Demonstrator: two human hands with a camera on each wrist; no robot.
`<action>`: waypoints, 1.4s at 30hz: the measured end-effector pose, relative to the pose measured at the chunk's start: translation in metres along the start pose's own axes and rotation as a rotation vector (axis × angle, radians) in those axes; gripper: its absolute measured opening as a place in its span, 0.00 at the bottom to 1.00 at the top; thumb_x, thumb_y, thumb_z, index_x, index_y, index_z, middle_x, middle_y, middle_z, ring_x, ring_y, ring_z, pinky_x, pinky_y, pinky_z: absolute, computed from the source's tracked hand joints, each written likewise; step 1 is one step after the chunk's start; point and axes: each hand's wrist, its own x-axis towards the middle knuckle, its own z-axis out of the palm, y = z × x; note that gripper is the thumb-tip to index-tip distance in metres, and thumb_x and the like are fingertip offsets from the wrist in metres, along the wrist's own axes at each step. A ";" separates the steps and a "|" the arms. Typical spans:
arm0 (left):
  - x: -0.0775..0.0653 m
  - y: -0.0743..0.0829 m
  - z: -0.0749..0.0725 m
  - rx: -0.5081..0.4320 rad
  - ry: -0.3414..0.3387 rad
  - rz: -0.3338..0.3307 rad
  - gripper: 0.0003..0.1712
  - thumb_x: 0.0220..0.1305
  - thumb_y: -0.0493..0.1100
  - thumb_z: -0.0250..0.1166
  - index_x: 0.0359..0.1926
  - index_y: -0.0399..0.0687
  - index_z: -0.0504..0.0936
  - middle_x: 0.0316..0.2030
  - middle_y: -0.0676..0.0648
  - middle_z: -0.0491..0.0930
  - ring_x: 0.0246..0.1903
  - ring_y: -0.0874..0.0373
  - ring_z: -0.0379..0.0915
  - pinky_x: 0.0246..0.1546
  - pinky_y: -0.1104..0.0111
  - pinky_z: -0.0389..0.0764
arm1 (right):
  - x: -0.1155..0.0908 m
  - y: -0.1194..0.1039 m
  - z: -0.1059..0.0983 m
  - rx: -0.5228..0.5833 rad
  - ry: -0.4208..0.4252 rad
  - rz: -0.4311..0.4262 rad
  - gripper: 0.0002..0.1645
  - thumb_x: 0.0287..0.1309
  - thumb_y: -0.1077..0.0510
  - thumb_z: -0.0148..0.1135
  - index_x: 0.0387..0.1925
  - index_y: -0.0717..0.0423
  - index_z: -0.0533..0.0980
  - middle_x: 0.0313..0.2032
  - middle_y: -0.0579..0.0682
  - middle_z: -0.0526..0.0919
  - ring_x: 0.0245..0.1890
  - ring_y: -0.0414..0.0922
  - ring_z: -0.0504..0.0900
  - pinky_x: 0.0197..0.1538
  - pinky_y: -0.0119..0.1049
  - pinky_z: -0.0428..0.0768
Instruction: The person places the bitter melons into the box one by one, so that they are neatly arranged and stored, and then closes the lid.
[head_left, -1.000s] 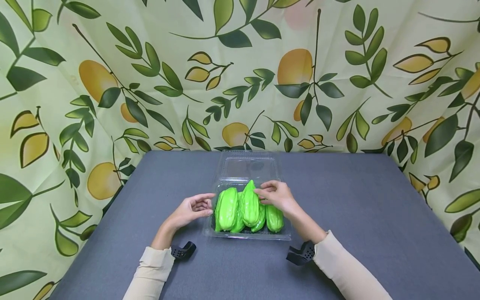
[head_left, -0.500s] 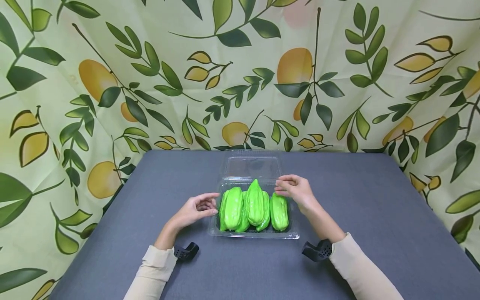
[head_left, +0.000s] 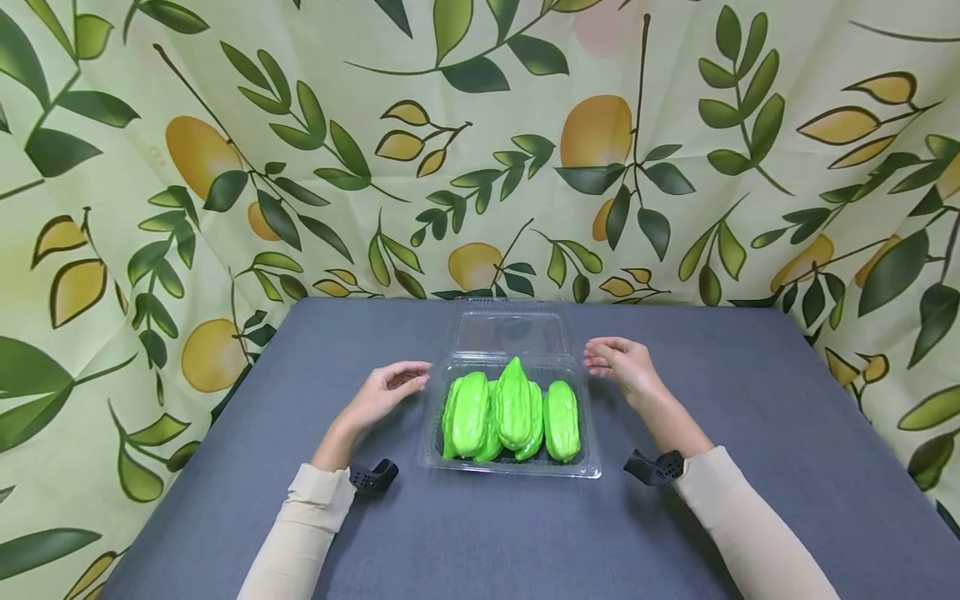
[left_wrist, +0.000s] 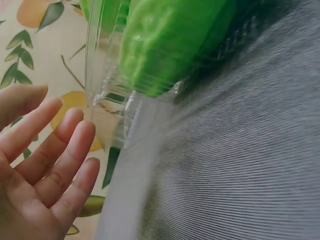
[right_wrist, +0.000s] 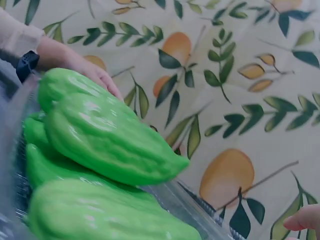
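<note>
Several bright green bitter melons [head_left: 514, 408], bumpy and glossy, lie side by side and partly stacked in a clear plastic clamshell box [head_left: 510, 470]. One bitter melon [head_left: 562, 421] sits apart at the box's right side. My left hand [head_left: 382, 392] hovers just off the box's left wall, fingers relaxed and holding nothing. In the left wrist view, its spread fingers [left_wrist: 72, 150] show beside the clear wall. To the right of the box is my right hand [head_left: 626, 368], raised, with loosely bent fingers and nothing in them. Only its fingertip [right_wrist: 302, 219] enters the right wrist view.
The box's clear lid [head_left: 512, 329] lies folded back behind it, near the rear edge of the grey table [head_left: 480, 542]. A fruit-and-leaf patterned cloth [head_left: 337, 125] hangs behind and along both sides. Each wrist wears a black band mount [head_left: 655, 467].
My right hand has left the top bitter melon and moved right, beyond the box. The left hand has drawn back slightly from the left wall. Earlier, the box shifted a little to the right.
</note>
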 end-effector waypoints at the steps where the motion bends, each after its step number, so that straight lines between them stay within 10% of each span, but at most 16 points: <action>1: 0.004 0.000 -0.001 -0.002 0.002 -0.001 0.21 0.69 0.40 0.58 0.59 0.33 0.74 0.54 0.31 0.78 0.46 0.53 0.82 0.51 0.61 0.82 | 0.002 0.000 -0.002 0.007 -0.003 0.015 0.24 0.68 0.58 0.54 0.58 0.72 0.66 0.27 0.37 0.81 0.27 0.30 0.81 0.34 0.22 0.82; 13: 0.048 -0.003 -0.011 -0.084 0.057 -0.165 0.22 0.70 0.40 0.56 0.59 0.28 0.73 0.53 0.29 0.78 0.43 0.59 0.83 0.52 0.63 0.83 | 0.030 0.013 -0.014 0.107 -0.094 0.151 0.11 0.66 0.59 0.56 0.47 0.58 0.71 0.24 0.37 0.83 0.27 0.30 0.81 0.33 0.21 0.80; 21: 0.074 -0.004 -0.005 -0.120 0.059 -0.272 0.23 0.70 0.41 0.56 0.60 0.29 0.72 0.55 0.30 0.77 0.41 0.62 0.83 0.49 0.68 0.83 | 0.040 0.016 -0.008 0.118 -0.112 0.170 0.31 0.67 0.58 0.55 0.66 0.70 0.61 0.24 0.37 0.83 0.29 0.31 0.82 0.37 0.22 0.81; 42: 0.088 0.009 0.019 -0.098 0.009 -0.395 0.19 0.67 0.39 0.60 0.53 0.29 0.78 0.28 0.56 0.81 0.28 0.69 0.76 0.35 0.79 0.79 | 0.040 0.015 -0.003 0.138 0.028 0.168 0.32 0.64 0.67 0.53 0.68 0.71 0.60 0.20 0.37 0.81 0.22 0.30 0.80 0.31 0.19 0.81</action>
